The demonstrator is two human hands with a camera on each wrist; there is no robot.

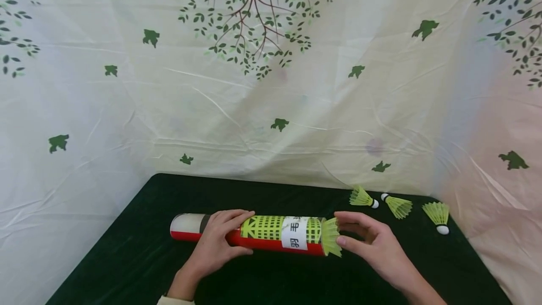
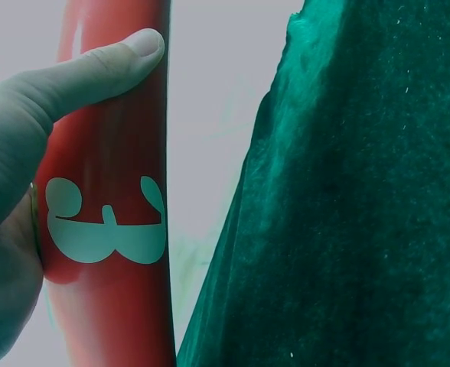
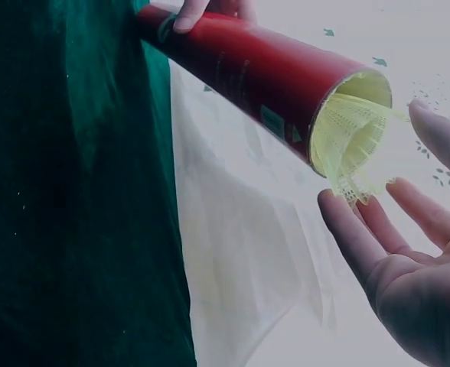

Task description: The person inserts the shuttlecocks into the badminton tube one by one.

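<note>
A red, white and yellow-green shuttlecock tube [image 1: 271,244] is held sideways over the dark table, with a white label [image 1: 295,232] near its right end. My left hand [image 1: 216,236] grips it left of the middle, the thumb lying across its red side in the left wrist view. From the tube's open right end sticks the skirt of a yellow shuttlecock [image 1: 332,237]; its head is hidden inside. My right hand [image 1: 374,241] is spread beside that skirt. In the right wrist view its fingertips [image 3: 330,205] are at the skirt's edge, and the thumb stands apart.
Three more yellow shuttlecocks with white heads, a left one [image 1: 361,197], a middle one [image 1: 398,205] and a right one [image 1: 436,214], lie at the back right of the dark green tablecloth [image 1: 139,258]. A pale curtain [image 1: 254,107] with leaf prints hangs behind and at both sides.
</note>
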